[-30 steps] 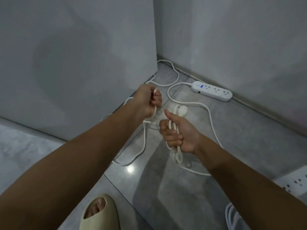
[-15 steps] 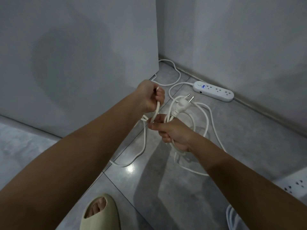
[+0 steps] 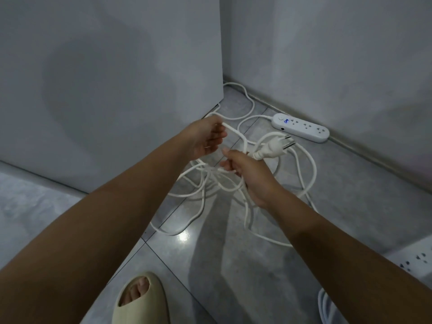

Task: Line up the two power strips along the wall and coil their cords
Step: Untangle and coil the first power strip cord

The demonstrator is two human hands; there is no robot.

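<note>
While clenched in right hand [image 3: 252,174], fingers curled: cord [image 3: 311,169] loops, plug [image 3: 271,148] jutting out. Slack left hand [image 3: 205,141], fingers half-open, one strand touching fingertips. Beyond, strip [image 3: 301,128] flat against wall [image 3: 350,66].

Corner of a home interior, grey tiled floor [image 3: 233,277], plain grey walls [image 3: 327,54] with low skirting, white cabinet panel [image 3: 105,78], foot in house slipper [image 3: 140,302].
</note>
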